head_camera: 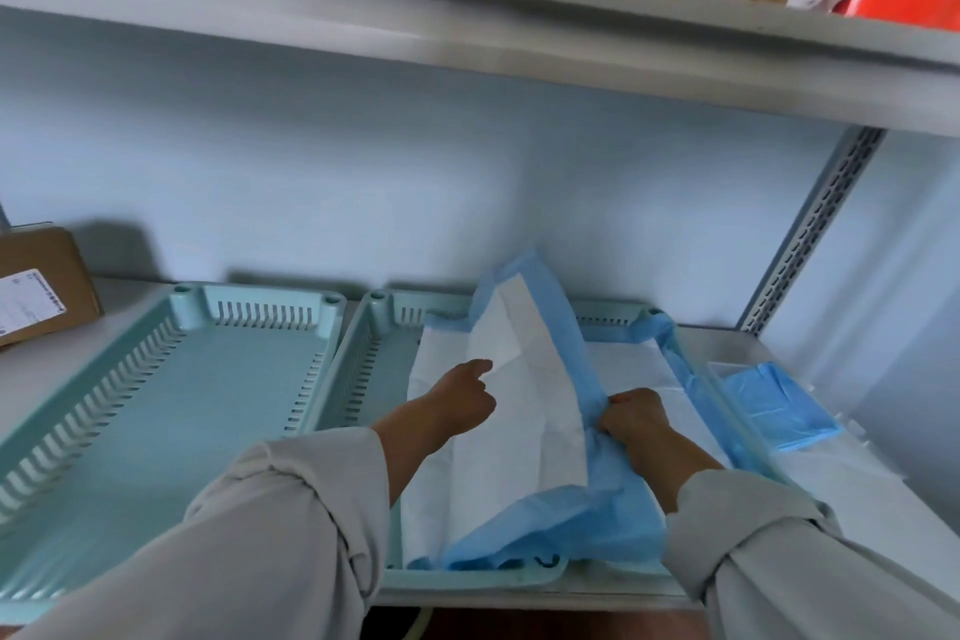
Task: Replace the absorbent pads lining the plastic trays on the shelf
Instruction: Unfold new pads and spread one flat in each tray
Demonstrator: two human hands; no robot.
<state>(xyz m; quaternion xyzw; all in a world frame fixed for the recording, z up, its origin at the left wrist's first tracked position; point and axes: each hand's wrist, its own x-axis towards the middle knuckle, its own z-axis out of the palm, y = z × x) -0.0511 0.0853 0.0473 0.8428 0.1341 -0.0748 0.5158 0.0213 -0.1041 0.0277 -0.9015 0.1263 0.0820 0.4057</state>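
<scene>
Shelf: R hand fingers grip pad; L hand touches it.

The raised absorbent pad is hiding much of the right tray's floor, while the left tray is running off the frame's left edge. Print on the cardboard box label is blurring beyond reading.

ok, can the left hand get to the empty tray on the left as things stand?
Probably yes. The left hand rests on the white pad in the right tray, holding nothing that I can see. The empty tray sits right beside it, open-topped, with nothing between them.
</scene>
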